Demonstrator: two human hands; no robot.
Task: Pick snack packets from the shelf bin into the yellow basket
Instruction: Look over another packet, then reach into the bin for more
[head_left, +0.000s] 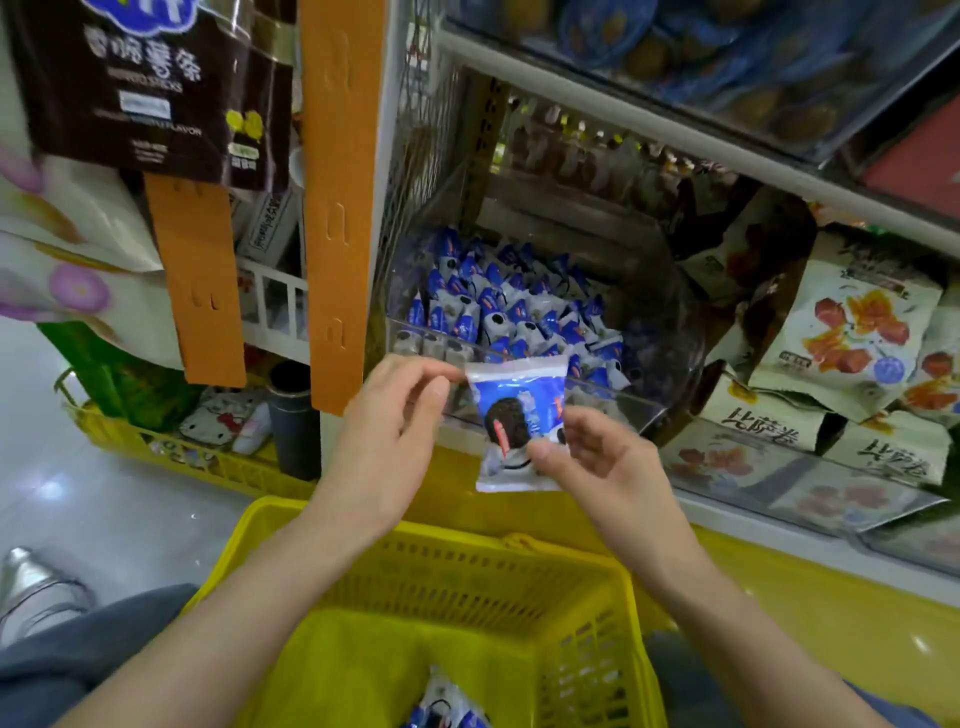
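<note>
Both hands hold one snack packet (511, 421) in the air, just above the far rim of the yellow basket (467, 571) and in front of the shelf bin (680, 332). The left hand (395, 410) pinches the upper left corner of the packet between thumb and forefinger. The right hand (597, 457) pinches its lower right part with the thumb on the front, and the other fingers are loosely bent.

The packet is blue and white with a dark biscuit printed on it. It covers a part of the clear front wall of the bin. Behind it, at 12 o'clock, the bin holds a heap of the same small packets (509, 306). At 6 o'clock, at the bottom of the basket, a few such packets (447, 709) lie already.

At 3 o'clock from the bin stand cream bags (847, 332) with fruit pictures, leaning against each other. At 9 o'clock a long orange strip (340, 208) hangs down beside the wire side of the shelf, and its lower end is near the left hand. At 10 o'clock a dark brown bag (140, 88) hangs. Lower, at 8 o'clock, a yellow crate (208, 462) stands on the floor with a dark tube (293, 415) upright beside it.
</note>
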